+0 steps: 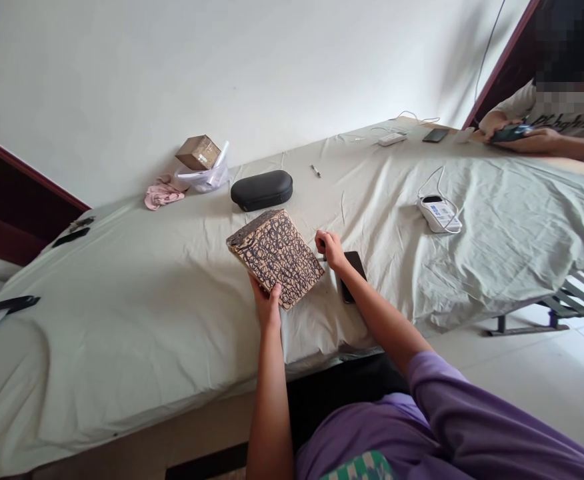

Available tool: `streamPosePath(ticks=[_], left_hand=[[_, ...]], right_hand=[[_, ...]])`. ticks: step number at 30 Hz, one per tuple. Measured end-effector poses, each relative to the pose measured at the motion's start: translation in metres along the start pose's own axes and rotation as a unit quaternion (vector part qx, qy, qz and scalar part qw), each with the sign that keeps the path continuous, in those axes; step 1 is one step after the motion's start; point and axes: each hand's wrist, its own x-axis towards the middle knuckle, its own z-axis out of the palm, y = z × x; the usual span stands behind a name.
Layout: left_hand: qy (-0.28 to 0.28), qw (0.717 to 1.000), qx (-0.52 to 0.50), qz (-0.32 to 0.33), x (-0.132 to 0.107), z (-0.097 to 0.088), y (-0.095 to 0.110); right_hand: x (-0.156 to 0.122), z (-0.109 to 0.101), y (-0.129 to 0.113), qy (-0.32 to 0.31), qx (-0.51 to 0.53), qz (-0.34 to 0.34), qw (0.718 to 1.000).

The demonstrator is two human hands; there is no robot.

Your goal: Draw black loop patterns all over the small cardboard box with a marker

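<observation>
A flat cardboard box (275,255) covered in dark scribbles lies on the pale green sheet (122,313) near the bed's front edge. My left hand (267,303) grips its near corner from below. My right hand (330,249) sits to the box's right with its fingers curled, resting against the top of a black phone (353,275) that lies on the sheet. What the fingers hold, if anything, is not visible.
Behind the box lie a black oval case (261,189), a small brown carton (198,152) on a plastic bag, pink cloth (163,192), and a pen (315,171). A white charger with cable (440,214) is to the right. Another person (547,133) sits far right holding a phone.
</observation>
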Motion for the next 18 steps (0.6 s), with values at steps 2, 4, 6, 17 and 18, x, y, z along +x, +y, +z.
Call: streamPosePath(ticks=[2, 4, 6, 17, 18], left_hand=[[0.001, 1.000, -0.004, 0.006, 0.000, 0.000, 0.000], [0.000, 1.000, -0.005, 0.005, 0.000, 0.000, -0.001], [0.000, 1.000, -0.004, 0.001, 0.001, -0.001, -0.002], [-0.002, 1.000, -0.013, 0.013, 0.001, 0.001, 0.000], [-0.002, 1.000, -0.012, 0.013, 0.001, 0.001, 0.001]], right_hand=[[0.002, 0.000, -0.002, -0.008, 0.011, 0.014, 1.000], [0.004, -0.001, -0.002, -0.014, 0.016, 0.025, 0.999], [0.007, -0.001, -0.001, -0.020, 0.013, 0.028, 0.999], [0.017, -0.009, 0.028, -0.041, -0.187, 0.044, 0.980], [0.017, -0.010, 0.029, -0.040, -0.227, 0.052, 0.972]])
